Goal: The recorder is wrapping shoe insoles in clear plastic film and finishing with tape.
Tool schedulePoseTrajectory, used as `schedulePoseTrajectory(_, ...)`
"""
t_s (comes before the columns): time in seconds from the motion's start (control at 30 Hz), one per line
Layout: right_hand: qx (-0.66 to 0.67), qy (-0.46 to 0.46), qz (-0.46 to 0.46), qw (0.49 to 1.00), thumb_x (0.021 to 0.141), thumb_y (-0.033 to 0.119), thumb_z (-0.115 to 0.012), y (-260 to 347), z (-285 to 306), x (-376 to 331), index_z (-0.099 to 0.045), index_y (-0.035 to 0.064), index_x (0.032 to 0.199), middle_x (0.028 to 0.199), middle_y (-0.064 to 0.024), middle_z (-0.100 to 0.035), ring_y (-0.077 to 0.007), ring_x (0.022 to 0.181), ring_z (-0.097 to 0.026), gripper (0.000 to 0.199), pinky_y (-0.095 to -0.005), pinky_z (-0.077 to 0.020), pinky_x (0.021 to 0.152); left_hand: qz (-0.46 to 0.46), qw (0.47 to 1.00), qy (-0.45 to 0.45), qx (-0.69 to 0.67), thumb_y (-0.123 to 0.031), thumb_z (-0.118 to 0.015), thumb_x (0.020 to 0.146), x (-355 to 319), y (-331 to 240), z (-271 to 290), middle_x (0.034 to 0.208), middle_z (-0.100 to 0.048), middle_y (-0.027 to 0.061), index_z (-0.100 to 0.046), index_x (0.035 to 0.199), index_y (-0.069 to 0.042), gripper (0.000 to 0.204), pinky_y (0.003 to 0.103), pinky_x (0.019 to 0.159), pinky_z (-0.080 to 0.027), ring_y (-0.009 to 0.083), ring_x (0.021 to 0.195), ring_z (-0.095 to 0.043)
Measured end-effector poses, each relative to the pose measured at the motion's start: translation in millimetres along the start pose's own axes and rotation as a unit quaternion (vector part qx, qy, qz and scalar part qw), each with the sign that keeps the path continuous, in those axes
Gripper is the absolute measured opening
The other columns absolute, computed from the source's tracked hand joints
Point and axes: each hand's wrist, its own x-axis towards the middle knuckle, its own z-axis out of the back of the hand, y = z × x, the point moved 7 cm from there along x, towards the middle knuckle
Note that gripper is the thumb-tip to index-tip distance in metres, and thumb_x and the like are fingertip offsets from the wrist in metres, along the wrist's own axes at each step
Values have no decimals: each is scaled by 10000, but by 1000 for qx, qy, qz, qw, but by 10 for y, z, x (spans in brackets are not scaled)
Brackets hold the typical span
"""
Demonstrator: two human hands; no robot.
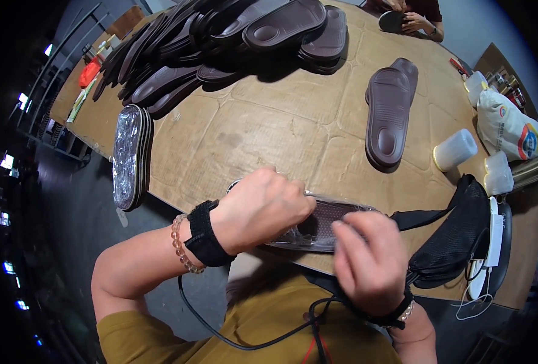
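A dark brown insole (329, 217) with a dotted surface lies at the table's near edge, wrapped in clear plastic film (290, 238). My left hand (266, 203) is closed in a fist over its left part, gripping the film; the fingertips are hidden. At the insole's right end hovers my right hand (372, 258), slightly blurred, fingers bent and apart with nothing visible between them. Farther right, a brown insole pair (385, 118) rests overlapped on the table. A stack of plastic-wrapped insoles (129, 158) stands at the left table edge.
A large pile of brown insoles (220, 42) covers the far left of the cardboard-topped table (244, 130). To the right are a black pouch (454, 236), translucent cups (456, 150), a white bag (504, 124) and a power strip (494, 233). Across the table, another person's hands (411, 21) hold a dark insole.
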Motion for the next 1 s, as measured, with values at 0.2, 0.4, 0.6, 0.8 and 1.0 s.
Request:
schedulePoseTrajectory(0.2, -1, 90, -38, 995, 820, 314, -838, 274, -419, 200, -634, 34, 883, 826, -113, -567, -299, 809, -573, 352, -411, -459, 748, -13, 999, -7, -34, -154, -678, 876, 42, 42, -8, 814, -674, 73, -696, 904, -112, 53, 384, 726, -552, 255, 768, -735)
schedulePoseTrajectory(0.4, 11, 122, -9, 992, 826, 223, -803, 186, -525, 158, -625, 89, 808, 779, -60, -577, -254, 792, -582, 223, -403, -453, 759, -11, 999, -11, -41, -160, -686, 861, 57, 59, -31, 809, -675, 66, -703, 863, -117, 46, 385, 757, -556, 254, 803, -744)
schedulePoseTrajectory(0.6, 162, 146, 62, 974, 832, 124, -785, 231, -458, 118, -647, 67, 831, 867, -84, -583, -293, 856, -593, 150, -414, -479, 838, -14, 998, -35, -45, -168, -676, 866, 58, 110, -80, 801, -672, 62, -712, 858, -119, 61, 394, 765, -566, 255, 811, -746)
schedulePoseTrajectory(0.8, 168, 158, 41, 972, 817, 334, -874, 247, -460, 150, -674, 36, 1011, 947, -107, -672, -320, 888, -640, 408, -415, -499, 842, -20, 996, -46, -73, -154, -665, 868, 80, 123, -82, 801, -671, 67, -714, 852, -115, 65, 396, 764, -572, 267, 816, -746)
schedulePoseTrajectory(1.0, 175, 207, 50, 961, 881, 349, -825, 210, -511, 52, -618, 47, 973, 869, -105, -627, -320, 787, -614, 379, -422, -479, 783, -19, 996, -42, -72, -151, -664, 856, 68, 128, -79, 804, -671, 70, -709, 873, -106, 66, 404, 753, -573, 273, 811, -746)
